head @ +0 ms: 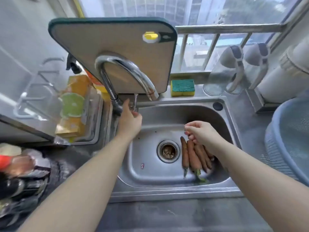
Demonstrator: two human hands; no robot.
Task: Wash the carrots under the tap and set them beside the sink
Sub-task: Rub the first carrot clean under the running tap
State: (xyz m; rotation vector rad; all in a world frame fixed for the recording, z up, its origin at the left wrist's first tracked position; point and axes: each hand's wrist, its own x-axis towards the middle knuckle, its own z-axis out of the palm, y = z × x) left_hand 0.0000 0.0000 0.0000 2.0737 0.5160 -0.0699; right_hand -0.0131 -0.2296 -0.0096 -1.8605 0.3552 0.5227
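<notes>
Several brown-orange carrots (194, 156) with green stubs lie side by side in the steel sink (147, 174), just right of the drain (168, 151). My left hand (129, 118) reaches to the base of the curved chrome tap (132, 71) and grips its handle (135, 102). My right hand (201, 133) hovers over the far ends of the carrots with loosely curled fingers and holds nothing. No water runs from the spout.
A cutting board (117, 52) leans behind the tap. A green-yellow sponge (182, 87) lies on the ledge. Glass jars (222, 72) stand at the back right, a blue basin (287, 139) at the right. Cartons and a rack crowd the left counter.
</notes>
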